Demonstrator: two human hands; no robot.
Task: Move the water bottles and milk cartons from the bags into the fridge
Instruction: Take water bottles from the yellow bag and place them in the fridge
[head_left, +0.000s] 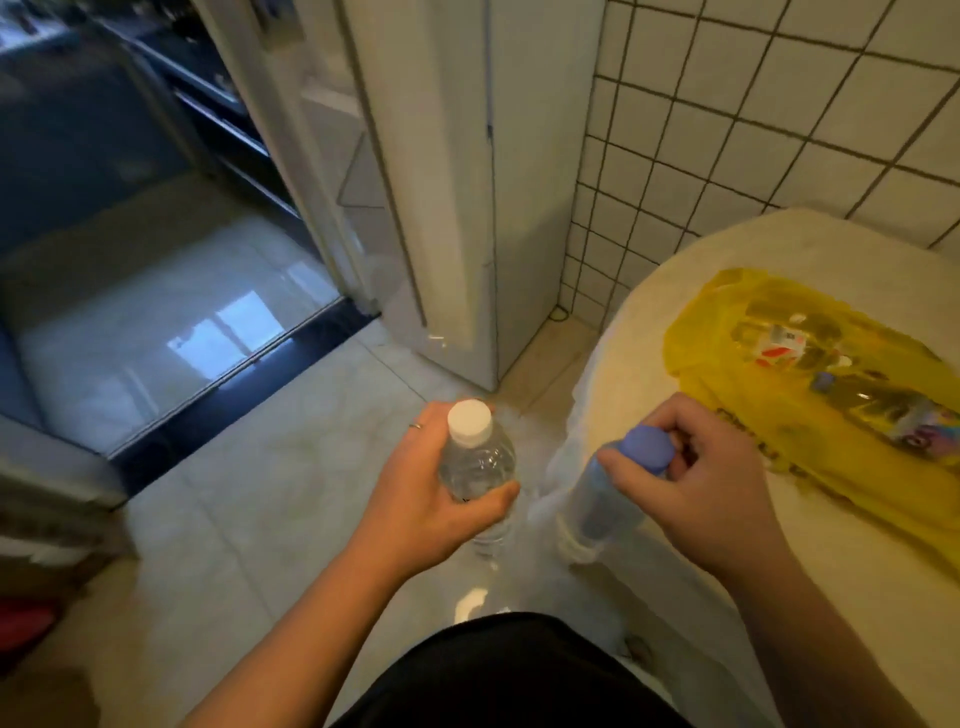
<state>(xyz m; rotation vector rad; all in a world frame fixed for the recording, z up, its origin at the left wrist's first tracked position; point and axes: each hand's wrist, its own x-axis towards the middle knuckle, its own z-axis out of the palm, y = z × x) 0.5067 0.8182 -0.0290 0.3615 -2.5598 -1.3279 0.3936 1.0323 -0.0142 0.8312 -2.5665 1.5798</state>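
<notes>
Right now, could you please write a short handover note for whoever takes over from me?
Left hand: grips the white-capped bottle round its body.
Right hand: holds the blue-capped bottle by its cap end.
Yellow bag: lies on the table, with more bottles showing through it. I cannot make out any milk cartons.
Done: two bottles are in hand, clear of the bag.
Left: put both in the fridge, then empty the bag.

Bag on table, fridge left.
</notes>
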